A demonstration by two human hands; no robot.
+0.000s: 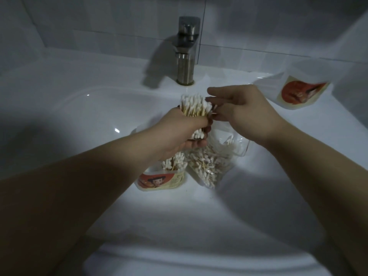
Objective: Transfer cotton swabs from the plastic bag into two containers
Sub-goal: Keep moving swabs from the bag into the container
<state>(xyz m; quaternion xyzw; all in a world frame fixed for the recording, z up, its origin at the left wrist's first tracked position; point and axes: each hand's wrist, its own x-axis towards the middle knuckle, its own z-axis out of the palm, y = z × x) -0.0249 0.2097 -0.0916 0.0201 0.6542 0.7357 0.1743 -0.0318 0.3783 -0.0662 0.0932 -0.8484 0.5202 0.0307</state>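
While the left hand grips a thick bundle of cotton swabs above the middle of the sink, the right hand lies loose beside it, fingers straight, tips at the bundle's right side. Below the hands, a labelled container with upright swabs stands in the basin, touching the plastic bag of loose swabs. A second container sits on the sink's right rear edge, near the faucet.

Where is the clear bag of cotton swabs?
In the head view, the clear plastic bag lies in the white sink, just right of the white labelled tub, below the right hand.
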